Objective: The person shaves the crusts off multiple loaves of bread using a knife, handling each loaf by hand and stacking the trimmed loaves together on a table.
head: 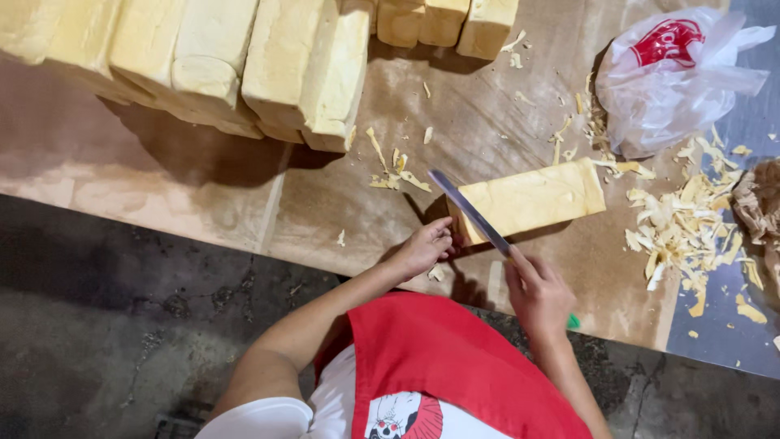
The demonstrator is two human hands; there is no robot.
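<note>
A pale yellow rectangular loaf (pixel 532 197) lies on a brown paper-covered table (pixel 187 203). My left hand (pixel 426 246) rests its fingers against the loaf's near-left end. My right hand (pixel 538 294) grips a long knife (pixel 470 213) by its green handle, index finger along the blade. The blade lies slanted across the loaf's left end, its tip pointing up and left.
Several uncut loaves (pixel 244 57) are stacked at the table's top left, and more (pixel 447 20) at the top middle. A white plastic bag (pixel 670 77) sits top right. Trimmed crust strips (pixel 691 228) pile at the right. A dark floor (pixel 122 325) lies below the table's edge.
</note>
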